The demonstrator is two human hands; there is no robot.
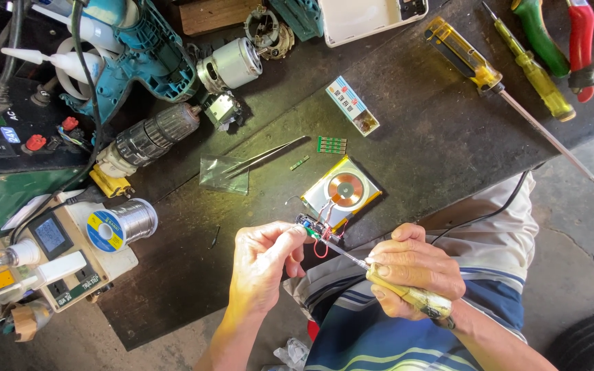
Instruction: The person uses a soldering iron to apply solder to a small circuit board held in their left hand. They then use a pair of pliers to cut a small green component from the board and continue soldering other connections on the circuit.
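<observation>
Pinching a small circuit board (309, 226) between thumb and forefinger, the left hand (264, 264) holds it at the bench (407, 130) edge, fingers clamped on it so it stays steady; the right hand (414, 270) is wrapped tight around a yellow-handled screwdriver (379, 275), its tip laid against the board; red wires (324, 237) run from the board to a flat battery pack with copper coil (342, 191) lying just behind, so the board cannot be carried far from it; tweezers (262, 159) and a clear plastic bag (223, 175) lie near; solder spool (119, 223) well to the left; larger screwdrivers (503, 82) set apart, far right.
</observation>
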